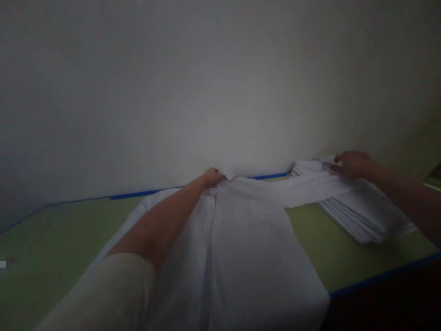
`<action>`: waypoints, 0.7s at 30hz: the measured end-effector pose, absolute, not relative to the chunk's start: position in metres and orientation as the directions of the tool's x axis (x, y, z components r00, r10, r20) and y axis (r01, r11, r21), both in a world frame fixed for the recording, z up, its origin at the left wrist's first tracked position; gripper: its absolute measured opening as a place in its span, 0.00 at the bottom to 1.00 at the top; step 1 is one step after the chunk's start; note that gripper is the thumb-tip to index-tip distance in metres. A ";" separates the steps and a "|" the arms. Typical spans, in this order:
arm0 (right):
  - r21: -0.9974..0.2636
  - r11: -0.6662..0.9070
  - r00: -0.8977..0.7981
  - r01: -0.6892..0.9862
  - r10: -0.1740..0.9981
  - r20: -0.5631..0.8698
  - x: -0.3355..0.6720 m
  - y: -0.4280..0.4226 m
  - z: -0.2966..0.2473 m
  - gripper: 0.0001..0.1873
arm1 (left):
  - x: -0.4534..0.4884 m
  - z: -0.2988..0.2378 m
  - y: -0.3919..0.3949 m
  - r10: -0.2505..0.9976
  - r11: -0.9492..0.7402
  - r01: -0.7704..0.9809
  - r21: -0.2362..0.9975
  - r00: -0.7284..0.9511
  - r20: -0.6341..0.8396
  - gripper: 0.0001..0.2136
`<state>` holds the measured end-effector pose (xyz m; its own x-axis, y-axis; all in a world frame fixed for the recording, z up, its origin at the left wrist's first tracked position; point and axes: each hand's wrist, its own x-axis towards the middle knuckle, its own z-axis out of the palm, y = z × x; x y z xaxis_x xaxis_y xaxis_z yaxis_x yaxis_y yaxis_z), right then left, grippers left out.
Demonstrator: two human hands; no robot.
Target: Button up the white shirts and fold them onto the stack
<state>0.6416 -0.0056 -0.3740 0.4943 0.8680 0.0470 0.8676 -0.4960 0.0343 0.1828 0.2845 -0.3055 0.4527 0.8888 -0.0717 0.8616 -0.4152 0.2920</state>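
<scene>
A white long-sleeved shirt [255, 239] lies spread over the table, with its front opening running down the middle and its lower part toward me. My left hand [211, 177] is closed on the shirt beside its collar [228, 174], fingertips partly hidden. On the right, my right hand [353, 164] pinches the outer end of the shirt's sleeve [306, 187], which stretches out sideways. Beneath that sleeve is a stack of folded white garments [358, 218], its layered edges facing me. My left forearm crosses over the shirt's left half and covers part of it.
The green table top [65, 230] has blue edging [382, 276] along its front and back. A plain pale wall [220, 92] rises right behind the table. The picture is dim, and the lower right corner is dark.
</scene>
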 end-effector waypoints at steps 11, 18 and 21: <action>-0.472 0.051 -0.017 0.880 0.997 0.077 0.324 0.101 -0.325 0.23 | 0.086 -0.270 0.203 0.765 -0.618 0.772 0.148 0.634 -0.113 0.14; -0.419 0.195 -0.148 0.887 0.979 0.143 0.260 0.084 -0.365 0.37 | 0.041 -0.289 0.153 0.692 -0.719 0.688 -0.101 0.695 -0.196 0.30; -0.413 0.291 -0.247 0.863 0.956 0.156 0.266 0.066 -0.366 0.38 | 0.031 -0.292 0.139 0.698 -0.715 0.690 -0.113 0.696 -0.166 0.32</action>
